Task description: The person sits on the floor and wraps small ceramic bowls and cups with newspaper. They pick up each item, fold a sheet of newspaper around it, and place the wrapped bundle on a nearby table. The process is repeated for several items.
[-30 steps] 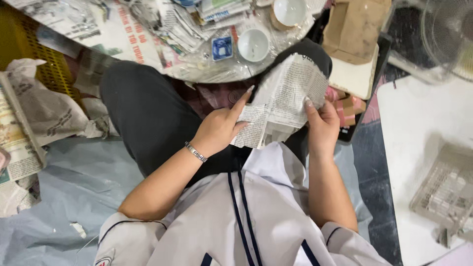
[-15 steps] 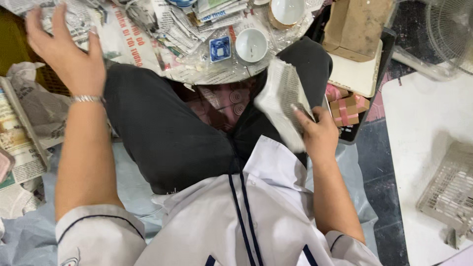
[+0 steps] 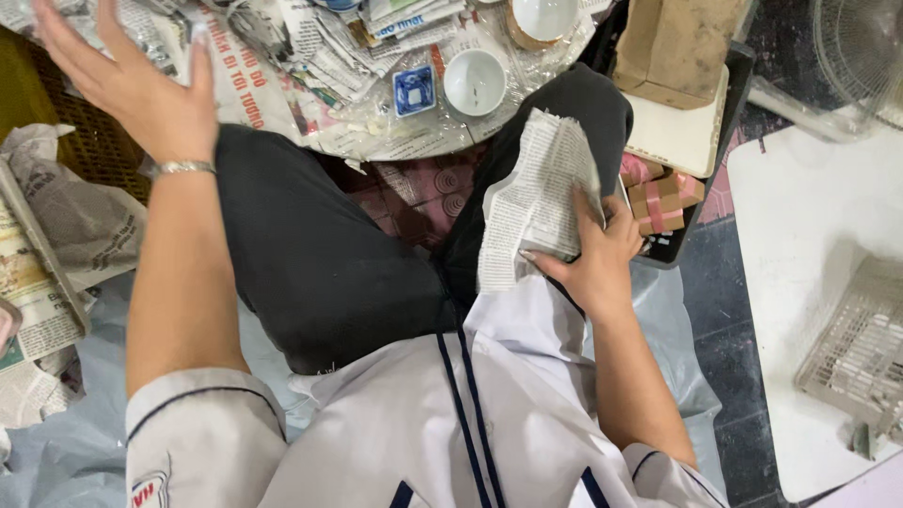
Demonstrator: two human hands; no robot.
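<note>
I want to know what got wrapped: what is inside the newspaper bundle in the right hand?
Only the crumpled newspaper bundle shows, gripped by the right hand over the knee. The paper covers its contents completely, so they cannot be seen.

Right hand point(image 3: 594, 256) holds a newspaper-wrapped bundle point(image 3: 536, 198); left hand point(image 3: 132, 80) spreads above newspapers point(image 3: 273, 56).

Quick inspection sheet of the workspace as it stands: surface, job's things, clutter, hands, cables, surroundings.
Surface: low tray lined with newspaper and clear plastic.
Job's things: newspaper-wrapped bundle on the lap; white cup, small blue square dish, second white cup.
Clutter: crumpled newspaper at left; pink wrapped boxes.
Hands: left hand raised, fingers spread, empty; right hand holds the bundle.
Cables: nothing seen.
Surroundings: brown paper bag, white basket, fan grille.
</note>
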